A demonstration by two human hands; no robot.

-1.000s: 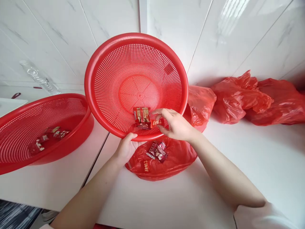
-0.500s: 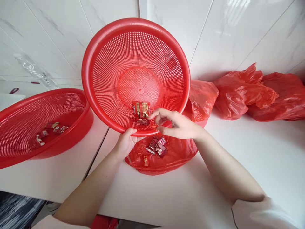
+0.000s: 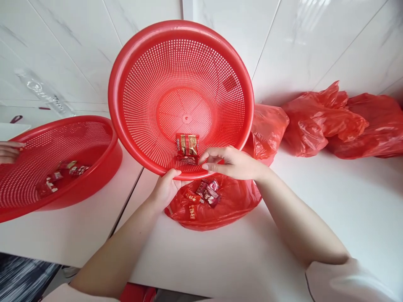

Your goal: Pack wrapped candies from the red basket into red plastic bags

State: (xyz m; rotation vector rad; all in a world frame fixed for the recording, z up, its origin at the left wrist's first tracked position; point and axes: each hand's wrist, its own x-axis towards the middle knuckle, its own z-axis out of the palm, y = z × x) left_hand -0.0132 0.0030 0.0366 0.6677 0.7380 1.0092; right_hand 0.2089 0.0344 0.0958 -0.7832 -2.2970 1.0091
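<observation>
My left hand (image 3: pixel 167 191) is closed around the lower rim of a red plastic colander (image 3: pixel 181 30), which is tipped so that I look into it. Inside, near its low edge, lie a red and gold packet (image 3: pixel 187 144) and a dark red packet (image 3: pixel 188 160). My right hand (image 3: pixel 231 163) hovers at the rim beside them, its fingers curved and apart, with nothing seen between them. Below the colander an open red plastic bag (image 3: pixel 229 205) rests on the table, with several small wrapped packets (image 3: pixel 209 193) in it.
On the left stands a second red colander (image 3: pixel 108 163) with several packets in it; another person's hand (image 3: pixel 9 152) is at its far rim. Tied red bags (image 3: pixel 321 121) line the tiled wall on the right. A clear plastic packet (image 3: pixel 44 92) lies at the back left.
A small red packet at my right fingertips has left them, and another orange-lettered packet shows in the bag below. Another person's hand has come into view at the left.
</observation>
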